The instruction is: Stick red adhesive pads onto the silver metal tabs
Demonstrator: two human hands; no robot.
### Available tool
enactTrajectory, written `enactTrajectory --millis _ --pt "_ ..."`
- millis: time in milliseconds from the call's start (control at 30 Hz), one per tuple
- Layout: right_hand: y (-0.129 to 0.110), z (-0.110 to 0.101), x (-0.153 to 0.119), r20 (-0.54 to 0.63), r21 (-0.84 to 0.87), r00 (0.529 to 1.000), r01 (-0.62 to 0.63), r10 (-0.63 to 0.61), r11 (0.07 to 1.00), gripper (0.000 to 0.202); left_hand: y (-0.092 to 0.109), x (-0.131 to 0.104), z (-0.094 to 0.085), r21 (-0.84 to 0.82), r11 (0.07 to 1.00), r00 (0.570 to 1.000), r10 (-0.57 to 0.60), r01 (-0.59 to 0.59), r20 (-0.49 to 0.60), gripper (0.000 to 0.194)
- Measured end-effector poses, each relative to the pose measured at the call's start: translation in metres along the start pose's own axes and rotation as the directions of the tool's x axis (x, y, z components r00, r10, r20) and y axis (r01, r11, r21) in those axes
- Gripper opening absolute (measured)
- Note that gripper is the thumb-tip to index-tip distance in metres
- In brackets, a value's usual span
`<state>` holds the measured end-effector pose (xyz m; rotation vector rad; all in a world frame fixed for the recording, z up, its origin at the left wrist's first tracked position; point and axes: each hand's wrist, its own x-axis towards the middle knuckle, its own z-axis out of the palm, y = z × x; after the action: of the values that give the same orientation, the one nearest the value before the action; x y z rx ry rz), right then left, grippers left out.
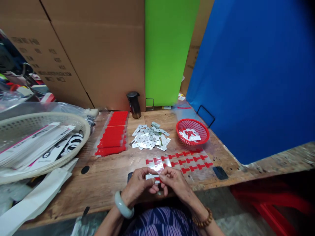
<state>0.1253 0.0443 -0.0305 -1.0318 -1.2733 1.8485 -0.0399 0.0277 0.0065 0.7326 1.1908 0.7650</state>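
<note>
Between my two hands, near the table's front edge, is a small white metal plate [149,177] with a red T-shaped sticker [157,179] on it. My left hand [139,183] pinches the plate's left end. The fingers of my right hand [175,183] close on the red sticker at the right end. Just beyond my hands lies a clear sheet of red T-shaped stickers [189,160] in rows. A loose pile of similar plates [150,136] sits farther back. To the right, a red basket [179,139] holds several plates with red on them.
Stacked red sticker sheets [113,131] lie left of the pile, with a dark bottle [134,105] behind. A large cream basket [85,131] of printed cards fills the left side. Cardboard [103,49], a green panel [169,49] and a blue panel [258,82] border the table.
</note>
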Motion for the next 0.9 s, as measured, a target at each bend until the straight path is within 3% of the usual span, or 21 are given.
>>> enactTrajectory --millis 167,233,333,400,467,500,567,600,667,800,900 --pt "0.001 -0.011 0.004 0.039 0.126 0.994 -0.11 0.105 0.986 0.034 -0.006 0.008 0.006 -0.017 0.998 0.997 0.066 -0.065 0.037 0.035" --pt "-0.007 -0.021 0.007 -0.014 0.17 0.996 -0.089 0.093 0.981 0.033 -0.007 0.011 0.007 0.004 0.989 0.989 0.148 -0.148 -0.018 0.035" --pt "-0.029 -0.043 0.015 -0.26 0.302 0.965 0.094 -0.013 0.949 0.027 -0.009 0.015 0.007 0.234 0.925 0.93 0.339 -0.301 -0.145 0.027" --pt "-0.044 -0.057 0.022 -0.426 0.413 0.9 0.287 -0.095 0.864 0.022 -0.013 0.016 0.006 0.484 0.804 0.882 0.454 -0.345 -0.127 0.021" --pt "-0.052 -0.064 0.029 -0.492 0.424 0.861 0.366 -0.129 0.828 0.024 -0.019 0.018 0.006 0.69 0.629 0.842 0.536 -0.358 -0.051 0.022" --pt "-0.052 -0.064 0.034 -0.487 0.368 0.861 0.353 -0.145 0.86 0.026 -0.023 0.019 0.006 0.764 0.536 0.826 0.564 -0.359 -0.007 0.025" --pt "-0.047 -0.059 0.043 -0.431 0.051 0.877 0.258 -0.212 0.965 0.026 -0.029 0.021 0.007 0.862 0.362 0.816 0.57 -0.355 0.096 0.031" --pt "-0.043 -0.056 0.047 -0.391 -0.164 0.885 0.204 -0.254 0.965 0.025 -0.031 0.022 0.006 0.891 0.296 0.828 0.544 -0.345 0.14 0.033" --pt "-0.034 -0.049 0.057 -0.332 -0.485 0.881 0.146 -0.336 0.862 0.021 -0.031 0.023 0.004 0.926 0.196 0.856 0.478 -0.323 0.197 0.036" --pt "-0.026 -0.042 0.073 -0.3 -0.644 0.854 0.148 -0.426 0.751 0.011 -0.027 0.02 -0.008 0.942 0.082 0.862 0.435 -0.325 0.26 0.037" --pt "-0.025 -0.039 0.082 -0.28 -0.689 0.849 0.148 -0.449 0.709 0.006 -0.025 0.017 -0.018 0.939 0.059 0.849 0.45 -0.338 0.277 0.035"
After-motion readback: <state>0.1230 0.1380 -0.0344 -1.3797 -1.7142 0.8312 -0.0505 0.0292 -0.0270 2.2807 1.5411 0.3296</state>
